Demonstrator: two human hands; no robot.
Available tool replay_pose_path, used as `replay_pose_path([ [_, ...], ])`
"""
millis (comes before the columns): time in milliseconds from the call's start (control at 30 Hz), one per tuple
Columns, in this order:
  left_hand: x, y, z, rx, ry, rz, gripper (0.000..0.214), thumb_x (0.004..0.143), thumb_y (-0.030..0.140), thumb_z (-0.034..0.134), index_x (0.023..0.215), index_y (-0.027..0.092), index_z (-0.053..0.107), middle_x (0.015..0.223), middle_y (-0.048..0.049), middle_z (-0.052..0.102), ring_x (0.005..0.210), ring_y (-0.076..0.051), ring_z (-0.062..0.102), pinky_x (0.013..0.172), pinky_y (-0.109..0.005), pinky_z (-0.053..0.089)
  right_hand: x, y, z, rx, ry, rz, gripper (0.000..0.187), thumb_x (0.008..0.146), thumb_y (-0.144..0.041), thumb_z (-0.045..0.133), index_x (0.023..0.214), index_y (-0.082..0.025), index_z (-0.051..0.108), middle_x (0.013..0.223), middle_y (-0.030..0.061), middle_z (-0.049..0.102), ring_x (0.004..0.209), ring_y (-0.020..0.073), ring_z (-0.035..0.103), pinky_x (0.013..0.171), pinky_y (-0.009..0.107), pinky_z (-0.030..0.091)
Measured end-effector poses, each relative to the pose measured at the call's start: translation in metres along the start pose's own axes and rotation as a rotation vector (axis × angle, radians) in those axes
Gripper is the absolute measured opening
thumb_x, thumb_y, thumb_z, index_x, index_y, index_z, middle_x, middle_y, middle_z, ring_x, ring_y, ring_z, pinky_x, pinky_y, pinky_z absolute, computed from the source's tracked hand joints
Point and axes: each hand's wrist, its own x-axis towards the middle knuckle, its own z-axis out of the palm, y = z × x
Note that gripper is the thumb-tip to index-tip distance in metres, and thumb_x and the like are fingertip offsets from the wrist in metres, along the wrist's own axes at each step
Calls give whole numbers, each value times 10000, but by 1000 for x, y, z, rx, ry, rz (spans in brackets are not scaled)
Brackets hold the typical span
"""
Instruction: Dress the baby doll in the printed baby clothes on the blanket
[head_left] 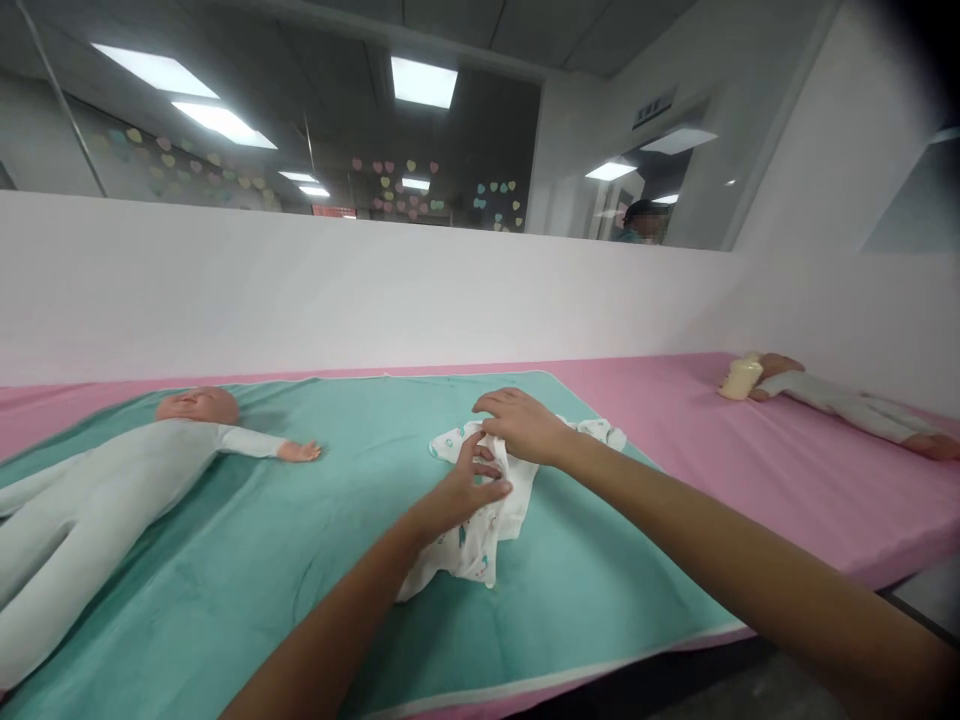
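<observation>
Two bare forearms reach in from the bottom edge toward a small white printed baby garment [480, 520] lying rumpled on a teal towel [300, 560]. Fingers of the left hand [461, 490] are closed on a fold of the fabric near its middle, while the right hand [525, 425] lies palm down on the garment's upper part, fingers bent over the cloth and pressing it to the towel; whether it pinches any fabric cannot be told. By the look of it, the work is at an early stage: the garment is bunched and only partly spread, one sleeve poking out to the right, with no neat fold showing. To the left on the same towel, well apart from the hands, a baby doll [135, 470] in a pale one-piece suit lies on its back, arm stretched out. Pink sheeting [750, 460] covers the bench beyond, where a second doll [840, 400] lies at far right. Behind a white partition [375, 290], a person [645, 222] is glimpsed through glass.
</observation>
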Motion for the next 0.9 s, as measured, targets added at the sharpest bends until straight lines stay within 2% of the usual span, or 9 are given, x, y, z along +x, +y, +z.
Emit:
replay_pose_path([
  [100,0,7,30,373,268,14,331,709,281,610,1005,193,490,866,-27,524,790,-166,493,722,-291,383,-13,4,-24,47,102,185,187,711,-18,492,715,-157,617,1063,71,593,1009,219,478,856,386,367],
  [167,0,15,36,540,330,24,92,762,253,498,822,188,520,717,-1,522,677,-150,473,653,-275,362,-21,3,-42,162,183,271,149,731,-67,503,673,-168,595,992,55,610,944,204,495,806,360,391],
  [300,-15,62,9,628,513,135,143,750,198,449,875,203,518,713,21,548,651,-137,498,611,-238,363,-41,-9,-90,473,322,276,150,732,-150,533,584,-171,527,1081,35,581,1013,207,485,817,330,404],
  [400,-47,118,-16,891,693,251,154,731,201,456,869,206,525,718,20,535,691,-147,506,640,-246,365,-61,-28,-134,685,167,281,81,744,-231,555,675,-188,545,920,12,593,821,163,540,706,286,419],
  [500,-82,168,-23,1099,878,341,76,694,193,466,770,201,460,747,15,513,669,-139,478,601,-239,353,-76,-44,-168,838,11,364,228,687,-381,645,712,-200,510,722,-24,507,612,114,480,538,230,364],
  [600,-101,192,-24,1038,660,134,105,711,236,460,670,204,369,669,33,478,552,-111,427,484,-205,320,-81,-47,-180,961,-89,413,348,625,-462,679,666,-203,449,662,-38,419,545,94,401,468,217,289],
  [733,-112,186,-39,879,420,-202,208,750,424,481,723,224,432,536,60,401,421,-99,368,368,-186,246,-82,-41,-165,817,-301,445,392,636,-536,642,625,-209,426,636,-28,404,532,105,343,468,236,241],
  [833,-129,177,-49,986,358,-181,215,759,435,476,847,243,520,610,38,521,495,-129,489,423,-191,317,-92,-44,-152,689,-364,499,362,687,-567,574,647,-218,483,671,6,479,550,137,398,490,261,276],
  [900,-144,176,-51,1104,398,-87,194,741,396,499,862,258,561,671,23,577,569,-155,545,465,-202,340,-100,-52,-151,601,-307,532,324,726,-544,542,666,-227,514,658,20,510,549,154,426,499,277,287],
])
